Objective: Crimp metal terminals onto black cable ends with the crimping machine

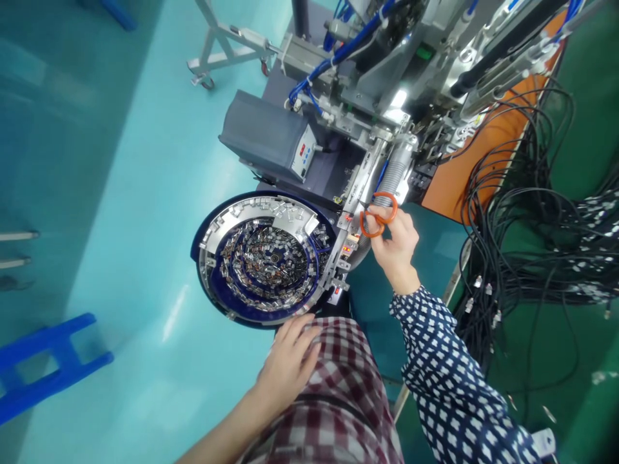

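In the head view, my right hand (395,241) is closed on a pair of scissors, their orange handle loops (393,206) showing at the fingers. The blades are hard to make out against the metal feed track (363,177) and the ribbed grey hose (394,167). My left hand (293,351) lies flat with fingers stretched out, at the near edge of a round feeder bowl (206,287) and over the checked apron. It holds nothing that I can see. Many small metal parts (273,258) fill the bowl, with some along its upper ledge.
A grey control box (265,132) with a red display stands behind the bowl. Machinery with blue air tubes (333,61) rises at the back. Bundled black cables (522,225) hang over the right side by an orange surface (449,187). A blue frame (53,354) is at left.
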Available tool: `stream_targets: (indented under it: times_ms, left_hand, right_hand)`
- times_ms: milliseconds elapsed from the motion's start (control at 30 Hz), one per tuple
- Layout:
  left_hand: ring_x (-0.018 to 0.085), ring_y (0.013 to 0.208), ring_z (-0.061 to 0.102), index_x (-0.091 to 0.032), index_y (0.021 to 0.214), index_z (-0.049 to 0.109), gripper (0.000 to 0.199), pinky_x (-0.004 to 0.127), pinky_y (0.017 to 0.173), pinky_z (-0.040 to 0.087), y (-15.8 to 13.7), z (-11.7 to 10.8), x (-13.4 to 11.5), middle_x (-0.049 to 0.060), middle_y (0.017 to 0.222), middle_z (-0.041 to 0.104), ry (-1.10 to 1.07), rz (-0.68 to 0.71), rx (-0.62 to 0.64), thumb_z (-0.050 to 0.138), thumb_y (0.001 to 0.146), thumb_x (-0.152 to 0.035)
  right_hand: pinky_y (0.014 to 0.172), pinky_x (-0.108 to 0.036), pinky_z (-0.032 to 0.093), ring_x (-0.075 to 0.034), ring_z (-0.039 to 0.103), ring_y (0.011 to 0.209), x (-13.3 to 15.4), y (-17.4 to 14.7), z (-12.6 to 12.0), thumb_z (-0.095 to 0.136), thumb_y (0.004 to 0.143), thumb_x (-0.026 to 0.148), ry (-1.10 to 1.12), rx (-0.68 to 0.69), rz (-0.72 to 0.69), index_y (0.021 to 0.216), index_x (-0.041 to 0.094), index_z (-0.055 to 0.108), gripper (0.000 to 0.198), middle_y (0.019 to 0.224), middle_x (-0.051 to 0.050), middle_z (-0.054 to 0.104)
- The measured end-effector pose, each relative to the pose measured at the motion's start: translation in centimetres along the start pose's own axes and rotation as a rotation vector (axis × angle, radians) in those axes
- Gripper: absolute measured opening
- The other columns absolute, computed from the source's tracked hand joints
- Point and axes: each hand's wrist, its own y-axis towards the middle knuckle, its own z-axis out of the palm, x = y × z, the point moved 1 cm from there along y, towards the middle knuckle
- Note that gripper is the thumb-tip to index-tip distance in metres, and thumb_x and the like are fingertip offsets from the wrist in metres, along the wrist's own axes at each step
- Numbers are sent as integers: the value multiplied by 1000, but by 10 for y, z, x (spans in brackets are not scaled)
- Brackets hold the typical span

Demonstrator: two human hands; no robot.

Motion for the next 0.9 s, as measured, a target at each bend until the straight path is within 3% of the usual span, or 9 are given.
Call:
stream_targets:
  times_ms: [600,733,800,900]
  left_hand:
    - [26,127,51,-22,122,58,28,45,102,50,7,-3,0,11,130,58,0,-35,-7,52,95,-17]
    - [26,126,52,-22,120,58,27,46,102,50,3,-8,-1,11,129,59,6,-22,-10,52,95,-17]
    - [26,123,54,-22,120,59,27,46,101,52,-1,-12,-2,11,128,60,14,-5,-2,52,95,-17]
    - [25,116,59,-22,120,60,27,45,97,54,-6,-19,-3,11,124,63,23,58,13,51,95,-19]
  right_hand:
    - [76,-36,52,-22,69,86,-14,14,11,61,91,28,-74,-9,-27,103,25,71,16,96,-6,76]
    - [76,-35,53,-21,69,85,-2,12,0,64,88,23,-16,-49,-28,102,24,71,15,94,-5,76]
    - [77,-36,54,-21,70,85,10,3,-15,66,87,22,59,-89,39,101,24,72,15,93,-5,76]
    - [82,-39,56,-22,71,89,31,-29,-45,67,87,28,247,-139,307,101,23,73,15,97,-6,76]
